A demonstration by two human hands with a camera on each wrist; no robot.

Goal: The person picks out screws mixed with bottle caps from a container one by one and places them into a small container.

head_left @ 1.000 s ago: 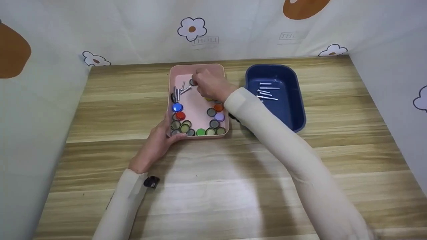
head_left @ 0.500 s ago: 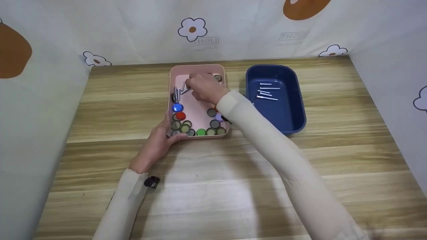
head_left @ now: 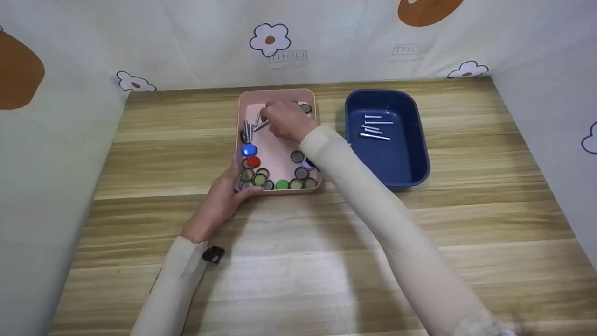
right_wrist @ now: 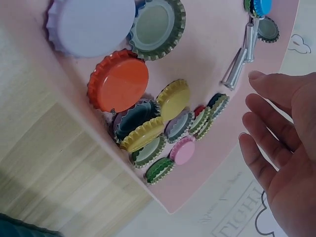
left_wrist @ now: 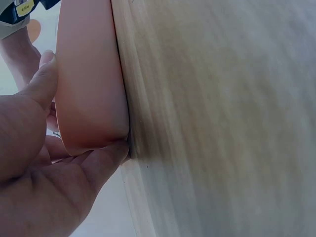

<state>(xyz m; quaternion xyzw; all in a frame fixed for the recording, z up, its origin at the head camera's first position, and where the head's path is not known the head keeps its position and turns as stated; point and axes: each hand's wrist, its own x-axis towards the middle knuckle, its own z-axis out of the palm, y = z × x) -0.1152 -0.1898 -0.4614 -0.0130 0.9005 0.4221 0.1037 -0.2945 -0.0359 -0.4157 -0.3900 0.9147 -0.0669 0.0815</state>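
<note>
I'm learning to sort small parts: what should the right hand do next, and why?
Probably pinch a screw: the right hand, nothing visible in its fingers, is near the screws in the pink tray; the blue tray holds similar screws.

Bunched silvery fasteners (head_left: 248, 132) inside a pink tray (head_left: 275, 156)

Cream sleeves (head_left: 389, 219) (head_left: 172, 284), bare hands (head_left: 221, 198) (head_left: 289, 120), apparently boxy black wrist device (head_left: 213, 255)

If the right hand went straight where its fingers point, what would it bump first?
Probably the silver screws in the pink tray, just ahead of the right hand, though depth is hard to judge.
</note>
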